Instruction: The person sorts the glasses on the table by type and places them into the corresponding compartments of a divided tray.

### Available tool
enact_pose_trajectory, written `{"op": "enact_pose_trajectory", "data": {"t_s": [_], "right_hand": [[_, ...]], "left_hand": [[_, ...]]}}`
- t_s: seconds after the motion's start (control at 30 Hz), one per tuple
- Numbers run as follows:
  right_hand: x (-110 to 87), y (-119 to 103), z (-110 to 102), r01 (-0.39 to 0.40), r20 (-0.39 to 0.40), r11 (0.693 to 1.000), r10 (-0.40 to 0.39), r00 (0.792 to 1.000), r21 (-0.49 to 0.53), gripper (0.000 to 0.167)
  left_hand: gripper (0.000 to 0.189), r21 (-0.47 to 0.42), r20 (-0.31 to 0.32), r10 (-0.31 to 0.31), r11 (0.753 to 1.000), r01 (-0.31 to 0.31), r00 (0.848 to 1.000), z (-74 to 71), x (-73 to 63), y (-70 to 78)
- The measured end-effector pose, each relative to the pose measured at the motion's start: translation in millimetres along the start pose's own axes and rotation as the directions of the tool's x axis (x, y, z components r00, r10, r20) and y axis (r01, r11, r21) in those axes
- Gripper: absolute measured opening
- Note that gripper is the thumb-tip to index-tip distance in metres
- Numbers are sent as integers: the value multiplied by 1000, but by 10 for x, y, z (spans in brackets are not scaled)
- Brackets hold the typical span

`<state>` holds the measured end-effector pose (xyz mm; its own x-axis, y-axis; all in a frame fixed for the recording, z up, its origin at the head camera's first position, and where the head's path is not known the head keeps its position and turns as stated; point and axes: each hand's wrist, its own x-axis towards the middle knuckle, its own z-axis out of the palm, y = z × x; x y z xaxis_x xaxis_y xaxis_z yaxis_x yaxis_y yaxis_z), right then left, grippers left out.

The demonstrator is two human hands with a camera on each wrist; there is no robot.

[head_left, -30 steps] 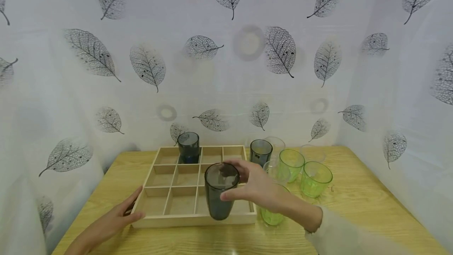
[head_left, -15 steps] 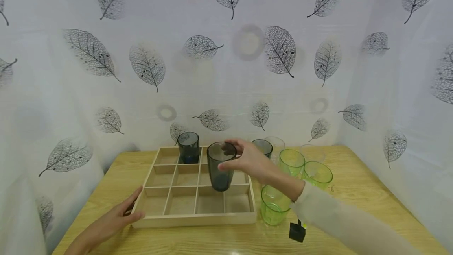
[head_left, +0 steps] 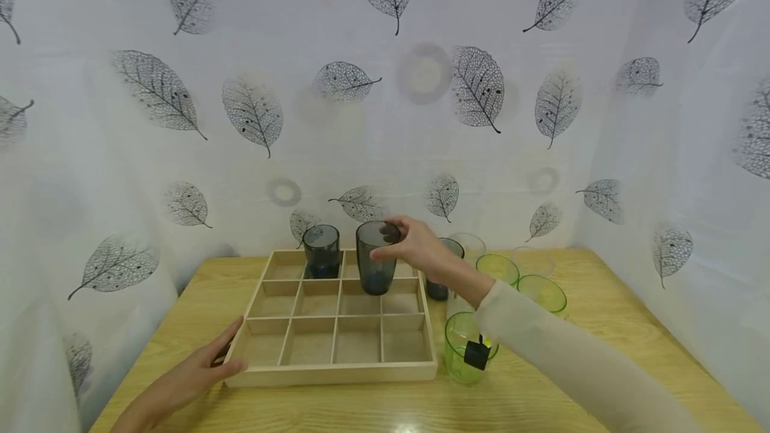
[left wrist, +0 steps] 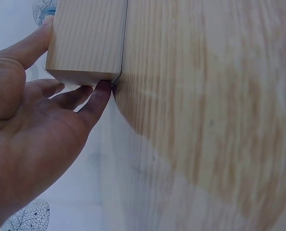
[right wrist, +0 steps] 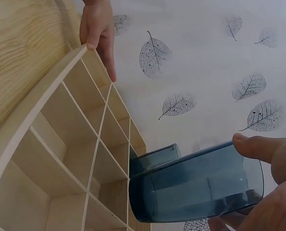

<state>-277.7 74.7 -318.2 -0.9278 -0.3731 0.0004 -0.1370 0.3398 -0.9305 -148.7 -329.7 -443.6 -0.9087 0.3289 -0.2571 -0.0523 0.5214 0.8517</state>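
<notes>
My right hand (head_left: pixel 421 249) grips a dark grey drinking glass (head_left: pixel 373 266) near its rim, thumb on the near side. The glass is upright over the back part of the divided wooden tray (head_left: pixel 331 374), around the third column. In the right wrist view its base is close to the dividers; whether it touches them I cannot tell. A second dark glass (head_left: pixel 321 252) stands in the back row, second compartment from the left. My left hand (head_left: pixel 186 379) holds the tray's front left corner, thumb in front and fingers along the side, as the left wrist view shows.
Right of the tray stand another dark glass (head_left: pixel 437 289), partly hidden by my right arm, several green glasses (head_left: pixel 463 373) and some clear ones (head_left: pixel 469 246). A small black square (head_left: pixel 477 355) shows below my right sleeve. A leaf-patterned curtain (head_left: pixel 361 119) surrounds the table.
My right hand has carried the dark glass away from me, from the tray's front edge to over its back part. The left hand has stayed on the corner.
</notes>
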Motion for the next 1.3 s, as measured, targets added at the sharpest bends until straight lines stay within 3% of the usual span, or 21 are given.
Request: {"op": "enact_pose_trajectory", "data": {"t_s": [0.33,0.87,1.3], "right_hand": [[267,36,30,-15,-1,1000,16,1000,28,89],[641,76,186,-46,-72,998,42,997,-49,91],[835,203,370,-75,-148,997,77,986,17,89]], "left_hand": [[83,-31,4,-38,999,38,999,9,-6,-5],[83,-42,9,6,999,-6,1000,-7,3,-1],[83,-37,19,11,999,-10,1000,-21,-1,13]]}}
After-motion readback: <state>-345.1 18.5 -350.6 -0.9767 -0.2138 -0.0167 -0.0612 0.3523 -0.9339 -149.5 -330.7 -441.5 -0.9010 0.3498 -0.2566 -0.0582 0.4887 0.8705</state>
